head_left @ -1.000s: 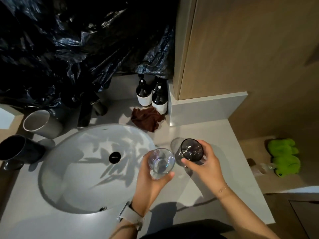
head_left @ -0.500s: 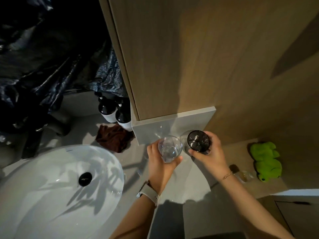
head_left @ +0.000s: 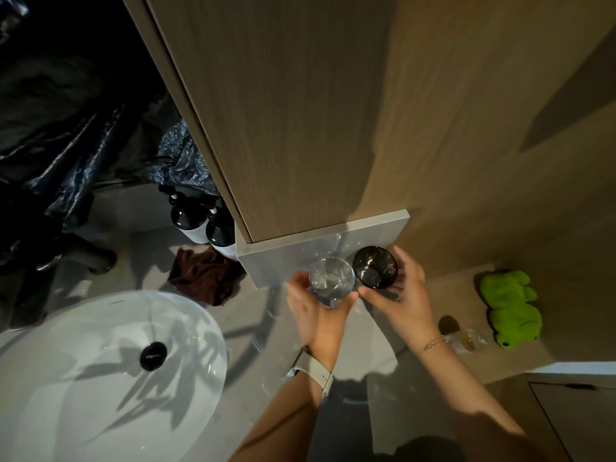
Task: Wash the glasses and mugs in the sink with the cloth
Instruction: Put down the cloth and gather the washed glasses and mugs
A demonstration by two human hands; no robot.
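Observation:
My left hand (head_left: 315,316) grips a clear glass (head_left: 330,281) from below, and my right hand (head_left: 405,303) grips a dark smoked glass (head_left: 375,266) beside it. Both glasses are upright and sit close against the low grey upstand (head_left: 283,261) under the wooden cabinet. Whether they rest on the counter or hang above it I cannot tell. A crumpled brown cloth (head_left: 203,278) lies on the counter to the left, behind the white oval sink (head_left: 110,371) with its black drain plug (head_left: 153,355).
Two dark pump bottles (head_left: 203,221) stand behind the cloth. A dark tap (head_left: 83,255) is at the far left under black plastic sheeting. A wooden cabinet (head_left: 300,111) overhangs the counter. A green plush toy (head_left: 510,308) and a small clear item lie on the right ledge.
Both hands have carried the two glasses away from the sink to the right, up to the grey upstand. My view has swung right, and the mugs at the left have dropped out of sight.

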